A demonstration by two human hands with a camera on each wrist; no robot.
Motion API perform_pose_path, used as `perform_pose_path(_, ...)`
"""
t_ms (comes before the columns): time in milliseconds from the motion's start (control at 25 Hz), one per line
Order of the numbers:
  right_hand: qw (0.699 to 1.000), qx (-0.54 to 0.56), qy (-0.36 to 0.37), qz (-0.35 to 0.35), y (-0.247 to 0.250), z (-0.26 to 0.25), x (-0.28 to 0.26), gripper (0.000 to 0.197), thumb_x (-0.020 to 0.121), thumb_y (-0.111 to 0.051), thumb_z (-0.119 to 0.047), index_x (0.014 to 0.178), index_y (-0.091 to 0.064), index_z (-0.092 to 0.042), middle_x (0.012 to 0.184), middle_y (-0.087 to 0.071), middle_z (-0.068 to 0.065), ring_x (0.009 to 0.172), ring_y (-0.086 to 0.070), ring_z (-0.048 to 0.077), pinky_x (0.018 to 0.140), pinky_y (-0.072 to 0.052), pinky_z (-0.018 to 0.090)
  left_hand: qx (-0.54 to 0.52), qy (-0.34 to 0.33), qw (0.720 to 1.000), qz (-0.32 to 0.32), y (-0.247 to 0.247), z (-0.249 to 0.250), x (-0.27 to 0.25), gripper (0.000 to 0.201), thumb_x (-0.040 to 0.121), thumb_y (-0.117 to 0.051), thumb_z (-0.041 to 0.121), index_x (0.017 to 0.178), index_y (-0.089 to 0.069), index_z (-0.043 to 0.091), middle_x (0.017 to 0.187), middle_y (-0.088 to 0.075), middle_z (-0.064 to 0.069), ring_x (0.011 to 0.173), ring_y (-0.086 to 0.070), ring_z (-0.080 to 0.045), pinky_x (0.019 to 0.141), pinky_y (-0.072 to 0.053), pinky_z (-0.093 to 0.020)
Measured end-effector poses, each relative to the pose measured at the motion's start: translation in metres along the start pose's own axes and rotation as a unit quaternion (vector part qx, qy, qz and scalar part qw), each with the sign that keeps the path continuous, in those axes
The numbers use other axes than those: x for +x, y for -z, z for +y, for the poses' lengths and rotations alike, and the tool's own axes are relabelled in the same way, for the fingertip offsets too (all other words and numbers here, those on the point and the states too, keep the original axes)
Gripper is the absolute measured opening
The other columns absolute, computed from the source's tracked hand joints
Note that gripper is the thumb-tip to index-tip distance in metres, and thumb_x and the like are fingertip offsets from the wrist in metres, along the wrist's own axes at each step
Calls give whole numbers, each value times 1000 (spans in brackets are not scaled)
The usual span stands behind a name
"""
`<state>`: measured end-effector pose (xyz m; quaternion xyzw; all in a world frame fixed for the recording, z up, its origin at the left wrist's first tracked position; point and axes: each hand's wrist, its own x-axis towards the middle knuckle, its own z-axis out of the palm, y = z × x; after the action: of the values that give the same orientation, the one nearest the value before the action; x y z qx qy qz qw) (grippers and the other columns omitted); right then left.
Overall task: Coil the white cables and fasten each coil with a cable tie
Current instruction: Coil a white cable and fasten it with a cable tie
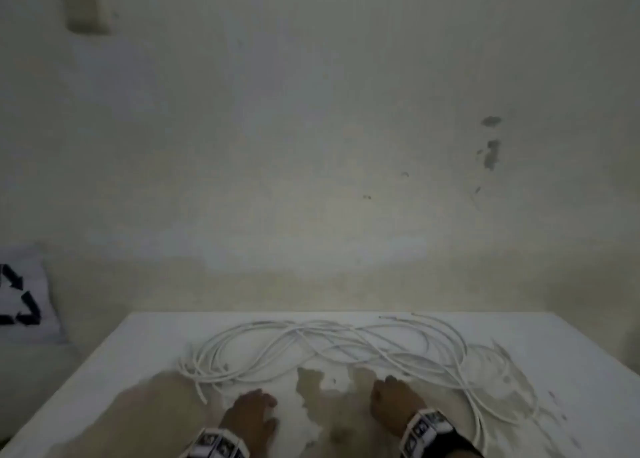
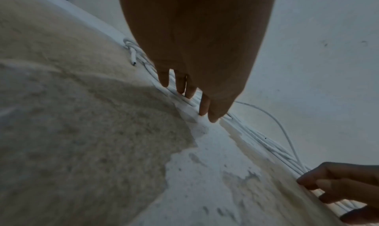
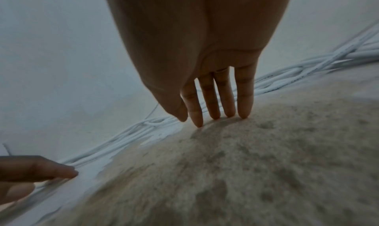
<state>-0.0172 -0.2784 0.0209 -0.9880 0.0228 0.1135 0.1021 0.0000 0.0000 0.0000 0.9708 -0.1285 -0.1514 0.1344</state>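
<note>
Several loose loops of white cable (image 1: pixel 329 347) lie spread over the far half of a white table (image 1: pixel 138 360). One cut cable end (image 1: pixel 202 397) points toward the near edge. My left hand (image 1: pixel 254 409) rests just in front of the loops, its straight fingers (image 2: pixel 181 87) touching the strands (image 2: pixel 266 145). To its right, my right hand (image 1: pixel 391 397) has straight fingertips (image 3: pixel 215 113) set on the table beside the cable bundle (image 3: pixel 307 70). Neither hand holds anything. No cable tie shows in any view.
The tabletop has worn beige patches (image 1: pixel 311 385) where the white coating has peeled. A stained wall (image 1: pixel 311 146) rises right behind the table. A white bag with a black recycling symbol (image 1: pixel 20 298) sits off the table at far left.
</note>
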Motion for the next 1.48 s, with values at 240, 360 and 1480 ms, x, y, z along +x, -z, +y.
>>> perform_pose_path(240, 999, -4, -7, 41, -19, 4, -4, 36, 95, -37, -29, 121, -50, -8, 125, -49, 14, 115, -48, 31, 93, -40, 35, 30, 5, 996, 82, -15, -7, -16, 49, 94, -47, 37, 141, -35, 32, 152, -33, 5, 139, -31, -17, 113, -27, -31)
perform_pose_path(360, 999, -7, 2, 44, -27, 5, -11, 36, 97, -34, -25, 125, -47, -7, 127, -47, 14, 116, -47, 31, 91, -39, 34, 1, 2, 995, 102, -15, -6, -23, 50, 89, -49, 14, 136, -40, 28, 141, -45, -3, 129, -43, -23, 104, -36, -34)
perform_pose_path(1480, 957, 220, 130, 139, 31, -38, 61, 32, 94, -50, -40, 108, -64, -14, 109, -67, 11, 99, -60, 28, 78, -41, 31, -123, -117, 948, 270, 25, 52, 42, 59, 84, -66, 33, 135, -40, 21, 143, -43, -2, 130, -43, -20, 106, -35, -30)
